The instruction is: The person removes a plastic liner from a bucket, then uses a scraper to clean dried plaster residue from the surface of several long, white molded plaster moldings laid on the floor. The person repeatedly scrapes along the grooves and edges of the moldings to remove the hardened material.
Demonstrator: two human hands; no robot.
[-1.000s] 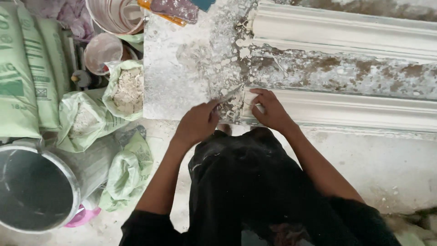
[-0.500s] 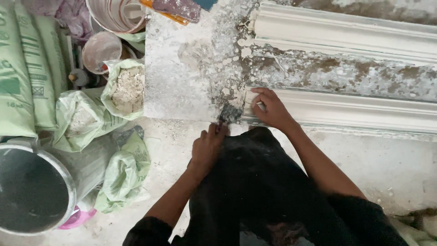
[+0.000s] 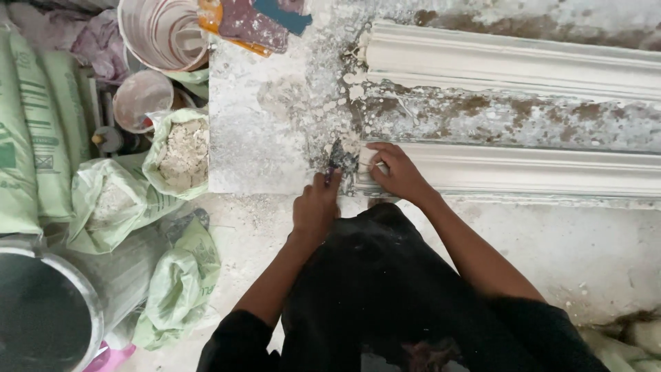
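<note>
My left hand point(image 3: 317, 205) grips a small scraper point(image 3: 341, 159), its plaster-caked blade pressed against the end of a white plaster moulding point(image 3: 523, 169). My right hand point(image 3: 395, 171) rests on that moulding's left end, fingers spread flat over its ridges. A second white moulding point(image 3: 509, 63) lies parallel further away, with a rough, stained plaster strip point(image 3: 509, 117) between the two. Both sit on a grey slab point(image 3: 265, 131) speckled with plaster bits.
Pale green sacks point(image 3: 31, 131) and open bags of whitish powder point(image 3: 180, 153) crowd the left. A metal bucket point(image 3: 41, 313) stands at the lower left. Plastic tubs point(image 3: 162, 31) and stained scrapers point(image 3: 251, 21) lie at the top. My dark-clothed knees fill the bottom middle.
My left hand drew back toward me and then slid right, bringing the scraper blade to the moulding's end. My right hand stayed on the moulding.
</note>
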